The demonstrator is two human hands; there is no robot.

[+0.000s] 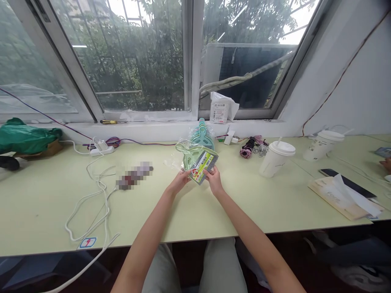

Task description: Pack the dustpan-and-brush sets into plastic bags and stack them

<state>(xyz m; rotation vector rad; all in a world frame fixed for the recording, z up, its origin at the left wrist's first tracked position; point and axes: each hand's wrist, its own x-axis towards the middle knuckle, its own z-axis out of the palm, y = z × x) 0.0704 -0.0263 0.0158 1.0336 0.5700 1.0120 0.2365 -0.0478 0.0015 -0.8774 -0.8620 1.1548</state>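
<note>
The packaged green brush (198,161) carries a yellow-green label card whose print is too small to read. Both arms reach forward; left hand (180,181) and right hand (214,179) pinch its near corners with closed fingers, just above the pale green surface (55,203).

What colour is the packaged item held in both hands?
Light green item, with a yellow-green label; head view.
</note>
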